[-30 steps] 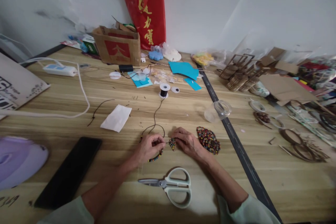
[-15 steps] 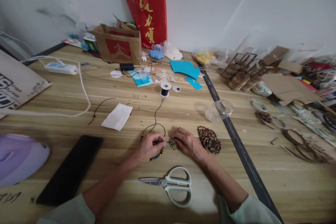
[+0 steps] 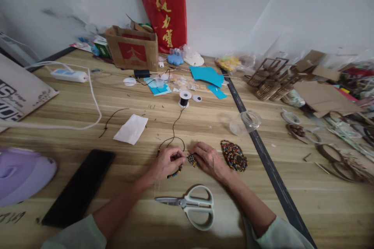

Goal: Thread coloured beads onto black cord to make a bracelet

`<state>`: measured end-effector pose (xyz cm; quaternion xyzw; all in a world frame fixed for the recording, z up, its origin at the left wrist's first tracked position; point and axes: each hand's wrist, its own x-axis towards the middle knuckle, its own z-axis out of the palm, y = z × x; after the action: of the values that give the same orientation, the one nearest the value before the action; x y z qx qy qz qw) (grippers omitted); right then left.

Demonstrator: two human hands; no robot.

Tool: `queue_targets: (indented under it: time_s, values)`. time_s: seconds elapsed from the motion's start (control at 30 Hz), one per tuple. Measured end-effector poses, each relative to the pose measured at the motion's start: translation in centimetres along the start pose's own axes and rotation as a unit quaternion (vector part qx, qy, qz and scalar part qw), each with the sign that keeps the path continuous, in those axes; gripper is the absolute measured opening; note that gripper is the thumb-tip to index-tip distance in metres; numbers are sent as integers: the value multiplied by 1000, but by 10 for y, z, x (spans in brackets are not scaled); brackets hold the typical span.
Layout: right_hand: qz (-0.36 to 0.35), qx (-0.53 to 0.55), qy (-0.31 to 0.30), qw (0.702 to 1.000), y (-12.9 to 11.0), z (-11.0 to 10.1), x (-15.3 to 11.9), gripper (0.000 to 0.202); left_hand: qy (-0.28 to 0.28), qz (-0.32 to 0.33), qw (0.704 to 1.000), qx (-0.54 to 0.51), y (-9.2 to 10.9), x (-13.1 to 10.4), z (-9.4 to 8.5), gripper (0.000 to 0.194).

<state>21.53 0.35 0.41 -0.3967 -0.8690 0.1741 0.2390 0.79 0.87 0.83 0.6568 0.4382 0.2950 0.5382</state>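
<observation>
My left hand (image 3: 170, 160) pinches thumb to forefinger on the black cord, whose tip pokes out toward a small cluster of multicoloured beads (image 3: 191, 159). Strung beads (image 3: 174, 172) curve out beneath that hand. From there the black cord (image 3: 173, 125) loops up to a white spool (image 3: 184, 100). Beside the bead cluster, my right hand (image 3: 208, 159) rests low with its fingers bent together and touching the cluster's edge; its fingertips are partly hidden. Right of it lies a coiled heap of bead strands (image 3: 233, 156). Scissors (image 3: 187, 204) with pale handles lie in front of both hands.
At left are a black phone (image 3: 78, 188), a purple-and-white object (image 3: 25, 176) and a white paper (image 3: 131, 129). A clear round container (image 3: 245, 122) stands right. Behind are a cardboard box (image 3: 133, 48), a red bag (image 3: 171, 11) and small wooden baskets (image 3: 267, 81).
The whole view has shifted very slightly. Both hands keep the same place and grip beside the beads.
</observation>
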Motion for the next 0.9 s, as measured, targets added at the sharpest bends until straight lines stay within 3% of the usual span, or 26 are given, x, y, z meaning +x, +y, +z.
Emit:
queue_targets:
  time_s: [0.43, 0.9]
  values:
    - [9, 56, 32, 998, -1, 0, 2, 15, 7, 8, 1000, 7, -2, 0, 0, 11]
    - [8, 92, 10, 996, 1, -8, -1, 17, 3, -2, 1000, 8, 2, 0, 0, 11]
